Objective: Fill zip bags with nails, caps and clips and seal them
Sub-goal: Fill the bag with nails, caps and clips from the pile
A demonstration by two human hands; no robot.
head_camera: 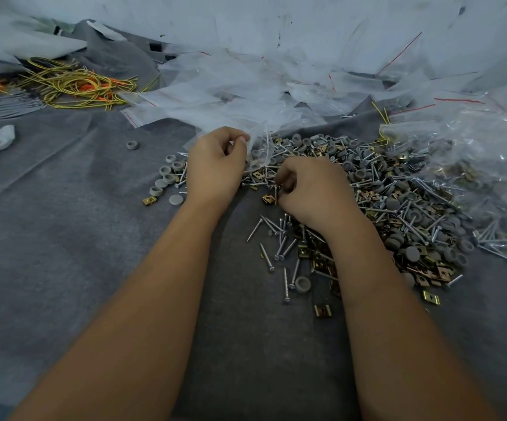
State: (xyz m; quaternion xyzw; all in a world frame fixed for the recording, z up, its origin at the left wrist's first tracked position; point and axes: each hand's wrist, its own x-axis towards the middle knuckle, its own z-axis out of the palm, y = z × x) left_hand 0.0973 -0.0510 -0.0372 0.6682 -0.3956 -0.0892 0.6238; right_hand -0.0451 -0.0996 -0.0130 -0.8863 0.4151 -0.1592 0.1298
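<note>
Filling step: gathering parts for one bag; the right hand (309, 189) has its fingers curled tight, pinching a nail (275, 189) upright at the fingertips, just beside a brass clip (268, 199).
Left fingers: the left hand (215, 165) pinches the rim of a clear zip bag (261, 147) between thumb and forefinger, holding it up just beside the right fingertips.
Bag contents: a few small pieces seem to lie inside, too blurred to name.
Next move, as judged: the mouth must be held apart so the pinched nail can go in point first without snagging the film; caps and clips would follow, then the zip pressed shut.
Beyond the right fingers: a loose heap of nails, caps and clips (398, 202) on the grey cloth (64, 238).
Left of the left fingers: a few grey caps (164, 180).
Farther out: empty zip bags (231, 86) behind the fingers; filled bags (489, 162) far right.
</note>
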